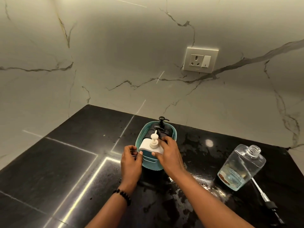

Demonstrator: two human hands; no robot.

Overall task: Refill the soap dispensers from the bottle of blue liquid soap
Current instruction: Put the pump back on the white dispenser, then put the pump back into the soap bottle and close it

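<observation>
A teal plastic basket (148,163) stands on the black counter and holds a white soap dispenser (146,146) in front and two black pump dispensers (162,125) behind it. My right hand (169,152) grips the white dispenser at its right side. My left hand (130,159) holds the basket's front left rim, thumb touching the dispenser's corner. To the right a clear bottle (241,167) stands uncapped, with a little pale blue liquid at its bottom. Its black pump with white tube (264,196) lies on the counter beside it.
The black stone counter (65,162) is wet with drops and smears around the basket and bottle. A marble wall rises right behind, with a socket and switch plate (201,60) above the basket. A beaded bracelet sits on my left wrist.
</observation>
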